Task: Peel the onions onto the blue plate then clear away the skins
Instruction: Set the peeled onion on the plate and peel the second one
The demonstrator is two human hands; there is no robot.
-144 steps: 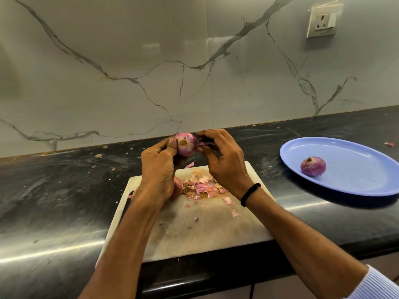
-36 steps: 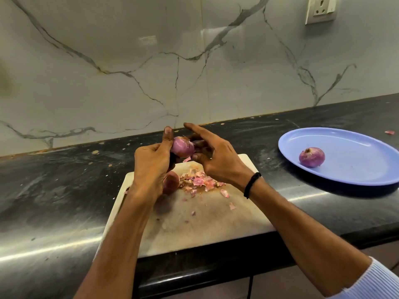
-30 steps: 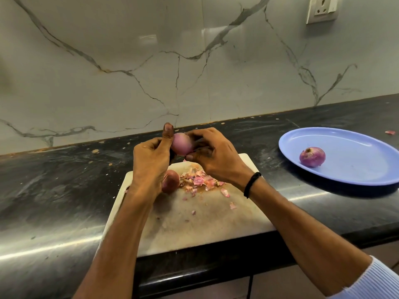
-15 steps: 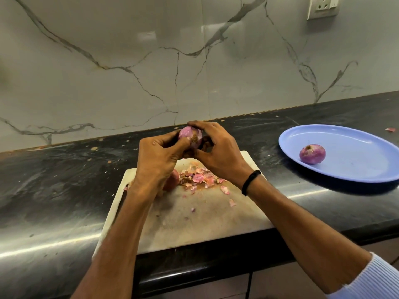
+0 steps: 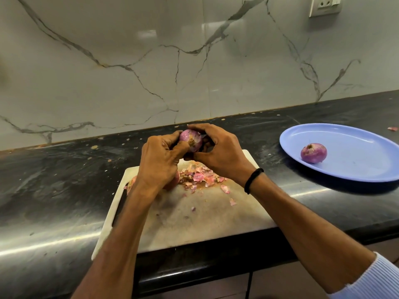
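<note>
Both hands hold one small purple onion (image 5: 191, 140) above the far edge of the white cutting board (image 5: 194, 221). My left hand (image 5: 160, 160) grips it from the left, thumb by its root end. My right hand (image 5: 218, 154) curls round it from the right and top. A heap of pink onion skins (image 5: 199, 176) lies on the board under the hands. Another onion (image 5: 172, 183) lies on the board, mostly hidden behind my left wrist. One peeled onion (image 5: 313, 153) sits on the blue plate (image 5: 356, 169) at the right.
The board lies on a black stone counter (image 5: 54, 180) and overhangs its front edge. A marble wall with a socket (image 5: 325, 6) rises behind. A stray bit of skin (image 5: 392, 128) lies on the counter beyond the plate.
The onion has been turned in my hands, so its root end now faces me. My right hand's fingers have closed round it. The plate and its onion have not moved.
</note>
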